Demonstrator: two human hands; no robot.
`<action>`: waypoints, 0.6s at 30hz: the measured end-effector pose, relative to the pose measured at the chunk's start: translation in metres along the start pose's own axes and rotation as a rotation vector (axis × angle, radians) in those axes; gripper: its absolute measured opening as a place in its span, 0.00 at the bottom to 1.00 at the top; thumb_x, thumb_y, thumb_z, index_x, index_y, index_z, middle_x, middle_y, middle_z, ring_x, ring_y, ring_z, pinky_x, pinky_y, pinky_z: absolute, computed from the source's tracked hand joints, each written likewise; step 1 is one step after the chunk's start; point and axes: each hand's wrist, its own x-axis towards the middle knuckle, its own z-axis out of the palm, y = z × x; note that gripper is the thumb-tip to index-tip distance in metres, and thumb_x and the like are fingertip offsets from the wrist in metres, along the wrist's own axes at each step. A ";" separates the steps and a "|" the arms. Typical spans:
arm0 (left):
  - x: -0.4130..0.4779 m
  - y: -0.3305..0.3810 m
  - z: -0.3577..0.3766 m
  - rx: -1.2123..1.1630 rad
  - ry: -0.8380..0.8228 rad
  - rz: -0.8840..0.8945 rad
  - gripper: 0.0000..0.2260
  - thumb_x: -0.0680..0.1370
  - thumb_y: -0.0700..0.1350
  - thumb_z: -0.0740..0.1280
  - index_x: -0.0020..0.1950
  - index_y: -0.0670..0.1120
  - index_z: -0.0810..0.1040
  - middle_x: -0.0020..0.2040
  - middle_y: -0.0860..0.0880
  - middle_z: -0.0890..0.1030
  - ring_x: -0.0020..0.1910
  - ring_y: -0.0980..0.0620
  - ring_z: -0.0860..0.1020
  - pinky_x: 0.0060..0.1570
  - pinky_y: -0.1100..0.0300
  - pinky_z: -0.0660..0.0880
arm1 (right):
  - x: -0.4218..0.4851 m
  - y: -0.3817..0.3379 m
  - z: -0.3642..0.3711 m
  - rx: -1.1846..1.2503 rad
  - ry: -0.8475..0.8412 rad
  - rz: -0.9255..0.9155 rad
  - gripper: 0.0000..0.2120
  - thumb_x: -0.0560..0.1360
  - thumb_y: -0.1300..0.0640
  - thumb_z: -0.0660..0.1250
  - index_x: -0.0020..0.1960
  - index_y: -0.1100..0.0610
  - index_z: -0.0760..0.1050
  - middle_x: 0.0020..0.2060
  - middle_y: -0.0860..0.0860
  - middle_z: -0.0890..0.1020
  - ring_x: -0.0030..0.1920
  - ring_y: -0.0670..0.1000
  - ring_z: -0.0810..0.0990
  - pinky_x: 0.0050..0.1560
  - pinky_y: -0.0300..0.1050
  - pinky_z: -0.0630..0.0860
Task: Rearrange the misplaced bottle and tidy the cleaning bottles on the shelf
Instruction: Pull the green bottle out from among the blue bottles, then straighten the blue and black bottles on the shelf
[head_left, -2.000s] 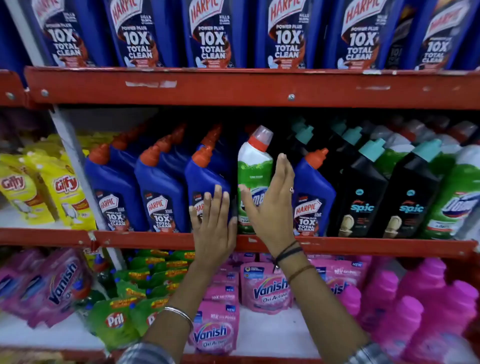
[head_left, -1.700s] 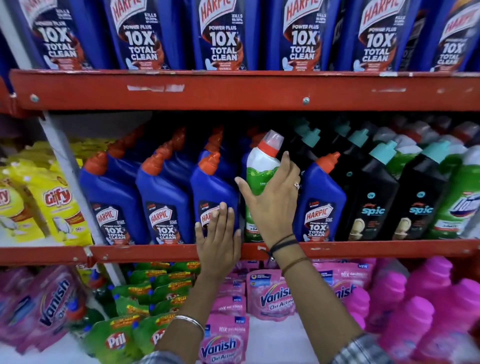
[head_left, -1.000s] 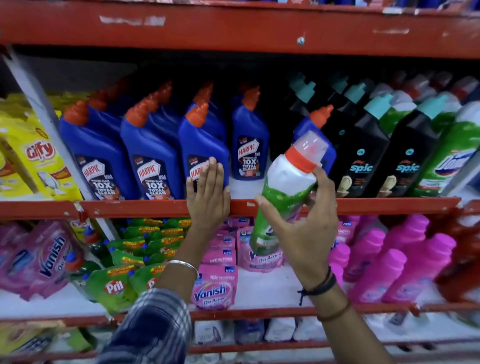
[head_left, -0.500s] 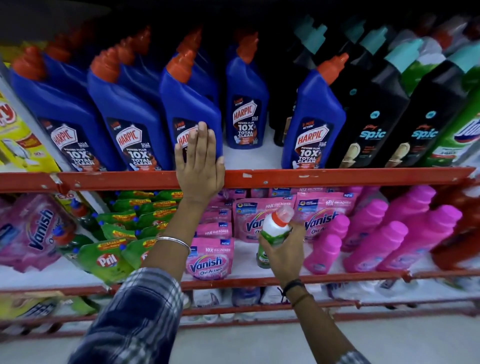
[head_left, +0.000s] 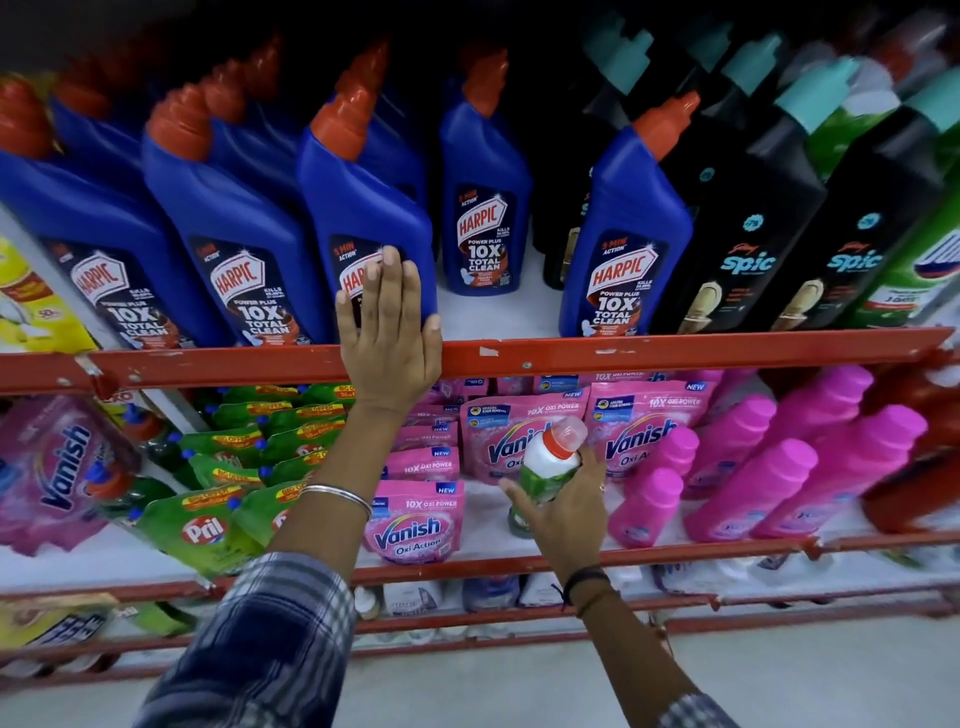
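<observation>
My right hand (head_left: 563, 512) grips a green and white bottle (head_left: 548, 462) with a red collar and clear cap. It holds the bottle low on the lower shelf, in front of pink Vanish pouches (head_left: 524, 426). My left hand (head_left: 387, 332) lies flat against the front of a blue Harpic bottle (head_left: 363, 208) and over the red rail (head_left: 675, 353) of the upper shelf. Right of that bottle is a gap in the front row, with one blue Harpic bottle (head_left: 485, 208) set further back and another (head_left: 628, 228) at the front right of the gap.
Black Spic bottles (head_left: 748, 223) and a green bottle (head_left: 919, 260) stand right of the Harpic row. Pink bottles (head_left: 753, 467) lie on the lower shelf to the right. Green Pril pouches (head_left: 208, 525) and large Vanish bags (head_left: 57, 467) fill the lower left. Yellow packs (head_left: 31, 306) sit at far left.
My right hand took the green and white bottle out of the blue Harpic row and carried it down to the lower shelf. My left hand stayed on the Harpic bottle. The view tilted downward.
</observation>
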 end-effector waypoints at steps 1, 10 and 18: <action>-0.001 0.000 0.000 -0.007 0.013 0.004 0.28 0.82 0.50 0.50 0.79 0.44 0.43 0.79 0.49 0.41 0.78 0.52 0.43 0.76 0.52 0.40 | -0.002 -0.001 -0.002 -0.016 0.035 -0.016 0.48 0.61 0.28 0.69 0.66 0.61 0.65 0.62 0.60 0.74 0.63 0.59 0.74 0.59 0.57 0.76; 0.001 -0.001 0.002 -0.007 0.042 0.027 0.27 0.83 0.50 0.50 0.79 0.43 0.46 0.80 0.48 0.45 0.78 0.51 0.46 0.76 0.50 0.42 | 0.085 -0.104 -0.069 0.306 0.487 -0.221 0.40 0.66 0.42 0.73 0.68 0.63 0.62 0.67 0.61 0.66 0.68 0.55 0.65 0.69 0.56 0.65; 0.002 -0.002 0.002 -0.008 0.036 0.024 0.27 0.83 0.50 0.50 0.79 0.42 0.47 0.80 0.47 0.46 0.78 0.50 0.48 0.76 0.50 0.42 | 0.119 -0.140 -0.064 0.046 0.415 -0.138 0.50 0.65 0.43 0.76 0.73 0.66 0.54 0.68 0.64 0.66 0.68 0.62 0.65 0.66 0.56 0.68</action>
